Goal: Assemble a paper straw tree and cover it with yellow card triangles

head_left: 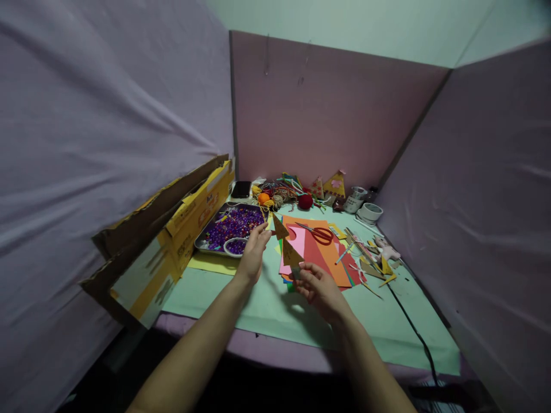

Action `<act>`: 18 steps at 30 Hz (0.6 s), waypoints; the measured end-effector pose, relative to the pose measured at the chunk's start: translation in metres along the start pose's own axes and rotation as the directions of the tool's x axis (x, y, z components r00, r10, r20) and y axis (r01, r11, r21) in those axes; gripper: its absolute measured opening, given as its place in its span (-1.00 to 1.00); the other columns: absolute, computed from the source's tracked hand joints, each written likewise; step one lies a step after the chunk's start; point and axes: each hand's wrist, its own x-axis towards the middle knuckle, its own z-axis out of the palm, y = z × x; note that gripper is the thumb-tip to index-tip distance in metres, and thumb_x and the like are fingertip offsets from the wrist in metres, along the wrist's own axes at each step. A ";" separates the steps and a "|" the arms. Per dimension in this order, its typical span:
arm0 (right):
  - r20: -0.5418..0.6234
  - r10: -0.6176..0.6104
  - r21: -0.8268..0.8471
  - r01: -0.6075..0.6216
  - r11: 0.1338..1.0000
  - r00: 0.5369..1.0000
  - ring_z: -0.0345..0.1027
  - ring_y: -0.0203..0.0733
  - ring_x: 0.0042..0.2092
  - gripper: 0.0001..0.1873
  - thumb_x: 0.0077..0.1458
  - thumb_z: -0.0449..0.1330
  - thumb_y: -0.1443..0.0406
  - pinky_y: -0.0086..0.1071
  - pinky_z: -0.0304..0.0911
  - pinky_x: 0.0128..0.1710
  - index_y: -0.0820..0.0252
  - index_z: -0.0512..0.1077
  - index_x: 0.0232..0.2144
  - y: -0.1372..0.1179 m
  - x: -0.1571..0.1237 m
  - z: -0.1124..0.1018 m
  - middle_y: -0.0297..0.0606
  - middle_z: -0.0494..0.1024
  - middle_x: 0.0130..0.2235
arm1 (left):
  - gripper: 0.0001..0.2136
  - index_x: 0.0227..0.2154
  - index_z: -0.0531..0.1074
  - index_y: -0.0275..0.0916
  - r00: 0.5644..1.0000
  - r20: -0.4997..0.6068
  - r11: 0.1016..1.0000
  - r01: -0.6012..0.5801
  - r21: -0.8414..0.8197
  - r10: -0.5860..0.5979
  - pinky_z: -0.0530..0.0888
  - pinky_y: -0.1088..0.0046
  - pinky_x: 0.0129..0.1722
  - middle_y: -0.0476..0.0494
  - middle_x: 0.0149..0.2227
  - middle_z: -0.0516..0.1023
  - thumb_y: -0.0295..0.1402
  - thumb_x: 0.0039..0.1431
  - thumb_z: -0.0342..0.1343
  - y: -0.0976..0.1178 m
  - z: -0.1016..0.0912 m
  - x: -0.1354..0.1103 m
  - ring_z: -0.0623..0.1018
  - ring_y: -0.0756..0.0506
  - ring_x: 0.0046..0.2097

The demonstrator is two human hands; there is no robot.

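Note:
My left hand [253,256] is raised over the table beside the bead tray, its fingers closed on a small brown cardboard triangle [280,228]. In my right hand [319,288] a second cardboard triangle [291,256], larger and with a darker lower end, is pinched between thumb and fingers. The two pieces are close together, one above the other; whether they touch I cannot tell. Beneath and behind them lie sheets of coloured paper [342,269] in orange, pink and red. Red-handled scissors [322,236] rest on the sheets.
A metal tray [209,250] of purple beads holds a white-rimmed bowl [235,247]. Yellow cardboard [189,221] stands along the left. Yarn [305,201], decorated triangles [334,184] and a white round dish [370,213] are at the back. Cardboard scraps [371,268] lie right; a black cable [408,321] crosses there.

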 end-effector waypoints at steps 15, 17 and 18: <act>-0.013 0.054 0.149 -0.051 0.987 0.998 0.47 -0.28 -0.37 -0.61 -0.10 0.39 0.07 -0.40 0.35 -0.36 0.13 0.47 -0.27 0.011 -0.002 -0.010 -0.26 0.61 -0.28 | -0.78 -0.39 0.46 -0.24 0.986 -0.105 0.986 -0.139 -0.096 0.129 0.26 0.61 -0.52 0.04 -0.46 0.45 -0.28 -0.09 0.32 -0.013 -0.005 0.012 0.36 0.13 -0.52; 0.045 0.080 0.152 -0.086 0.985 0.996 0.45 -0.25 -0.37 -0.60 -0.05 0.33 0.01 -0.38 0.35 -0.37 0.16 0.49 -0.27 0.012 -0.002 -0.011 -0.23 0.59 -0.30 | -0.76 -0.45 0.45 -0.26 0.992 -0.074 0.988 -0.111 -0.105 0.104 0.10 0.62 -0.65 0.08 -0.56 0.38 -0.23 -0.10 0.32 -0.011 -0.007 0.010 0.24 0.17 -0.63; 0.073 0.104 0.151 -0.114 0.982 0.992 0.44 -0.24 -0.37 -0.57 -0.04 0.31 -0.02 -0.37 0.34 -0.38 0.19 0.50 -0.28 0.012 -0.002 -0.011 -0.21 0.58 -0.32 | -0.74 -0.45 0.44 -0.26 0.994 -0.059 0.991 -0.093 -0.101 0.087 0.03 0.61 -0.68 0.10 -0.60 0.35 -0.20 -0.10 0.32 -0.010 -0.007 0.009 0.19 0.17 -0.66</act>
